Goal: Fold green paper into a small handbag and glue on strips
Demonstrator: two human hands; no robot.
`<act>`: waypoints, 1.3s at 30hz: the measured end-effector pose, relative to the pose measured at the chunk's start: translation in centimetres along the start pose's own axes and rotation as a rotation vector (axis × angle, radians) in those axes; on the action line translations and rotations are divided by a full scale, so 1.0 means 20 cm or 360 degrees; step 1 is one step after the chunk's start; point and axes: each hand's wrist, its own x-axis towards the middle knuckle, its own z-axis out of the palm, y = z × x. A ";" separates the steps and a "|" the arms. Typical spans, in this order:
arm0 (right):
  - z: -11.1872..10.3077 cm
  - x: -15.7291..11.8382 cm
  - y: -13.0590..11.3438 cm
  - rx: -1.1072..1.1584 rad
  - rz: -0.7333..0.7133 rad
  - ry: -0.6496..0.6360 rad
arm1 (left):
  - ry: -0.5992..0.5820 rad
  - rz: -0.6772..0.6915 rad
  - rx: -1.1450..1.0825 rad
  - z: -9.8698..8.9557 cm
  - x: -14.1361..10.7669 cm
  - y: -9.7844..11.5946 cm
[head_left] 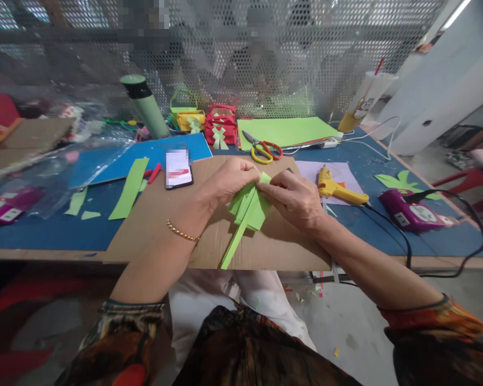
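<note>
Along the back of the blue surface (60,236) a clear cup (364,96) holds yellow drink low down with a red straw (380,65) poking out, and a capped green flask (148,110) hides its contents. Front and centre, the left hand (241,176) and right hand (294,195), wrists angled inward, both pinch closed on the top of a folded green paper piece (251,206) above the cardboard (145,230). Its long strip points down almost to the cardboard's front edge, bare board lies left of the braceleted forearm, and the yellow glue gun (332,187) crowds the right hand.
</note>
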 end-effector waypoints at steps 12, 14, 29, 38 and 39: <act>0.00 0.01 -0.03 0.0020 -0.0012 0.0029 | 0.0000 -0.0068 -0.0066 0.02 0.00 0.02; 0.00 0.01 -0.03 0.0005 -0.0026 0.0036 | 0.0002 -0.0055 -0.0046 0.02 0.00 0.02; 0.01 0.02 -0.04 -0.0225 -0.0211 0.0202 | -0.0106 0.0055 -0.0089 0.01 0.01 -0.03; -0.01 0.01 -0.04 -0.0201 -0.0110 0.0132 | -0.0103 0.0105 -0.0212 0.01 0.02 -0.05; -0.01 0.01 -0.04 -0.0141 -0.0077 0.0208 | -0.0042 0.0156 -0.0223 0.00 0.03 -0.05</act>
